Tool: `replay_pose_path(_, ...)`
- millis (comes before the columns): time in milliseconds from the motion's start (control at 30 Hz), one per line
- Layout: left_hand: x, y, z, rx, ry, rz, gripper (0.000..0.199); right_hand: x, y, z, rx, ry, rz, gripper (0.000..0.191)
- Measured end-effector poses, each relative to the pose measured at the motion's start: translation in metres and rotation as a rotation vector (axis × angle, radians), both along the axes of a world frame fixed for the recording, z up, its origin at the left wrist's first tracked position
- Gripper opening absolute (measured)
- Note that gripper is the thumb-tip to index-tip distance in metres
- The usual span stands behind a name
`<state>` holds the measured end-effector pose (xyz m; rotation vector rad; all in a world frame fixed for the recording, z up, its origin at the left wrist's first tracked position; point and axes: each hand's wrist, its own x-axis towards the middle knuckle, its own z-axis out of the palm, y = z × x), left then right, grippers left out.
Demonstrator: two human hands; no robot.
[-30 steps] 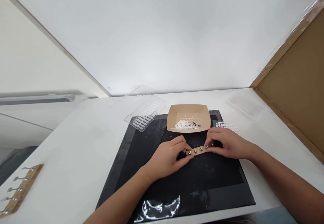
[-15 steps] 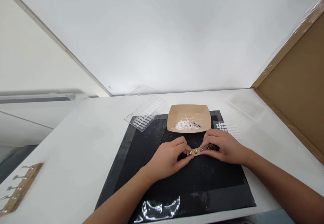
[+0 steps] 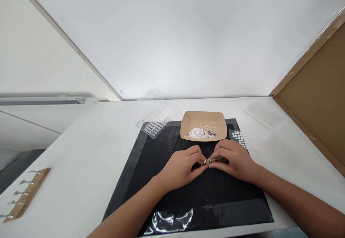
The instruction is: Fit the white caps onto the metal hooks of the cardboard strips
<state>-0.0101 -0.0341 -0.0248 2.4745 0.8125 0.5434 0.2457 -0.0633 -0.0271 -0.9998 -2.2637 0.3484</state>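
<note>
Head view: both hands (image 3: 208,161) pinch a studded strip (image 3: 210,161) (tan, small).

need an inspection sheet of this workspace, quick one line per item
surface: white table with a glossy black rectangular mat, pale specks on it
job's things: small brown strip with metal studs, between the hands over the mat
clutter: tan paper tray holding white scraps; clear plastic case with white strips; green sheet with white dots; translucent plastic tray; wooden bar with metal pieces
grippers: bare left hand and bare right hand, both pinching the strip
cables: nothing seen
surroundings: white wall behind, brown cardboard panel at right
</note>
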Motion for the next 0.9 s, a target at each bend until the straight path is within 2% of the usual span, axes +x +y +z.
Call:
replay_pose_path(333,0.0009,-0.0005,-0.0003,-0.021,-0.017,0.01,0.011,-0.0019,-0.0009,-0.0017,-0.021,0.006,-0.008,0.015)
replay_pose_path(533,0.0024,0.0001,0.0021,-0.115,-0.058,0.035,0.012,-0.0007,0.0003,-0.0015,-0.006,-0.021,-0.003,0.015)
replay_pose_path(700,0.0006,0.0017,0.0045,-0.176,-0.062,0.006,0.016,-0.0001,0.0011,0.0001,-0.003,-0.029,0.025,0.013)
replay_pose_path(900,-0.0002,0.0027,0.0052,-0.166,-0.072,-0.014,0.022,-0.001,0.0001,0.0029,-0.027,-0.034,0.014,0.013)
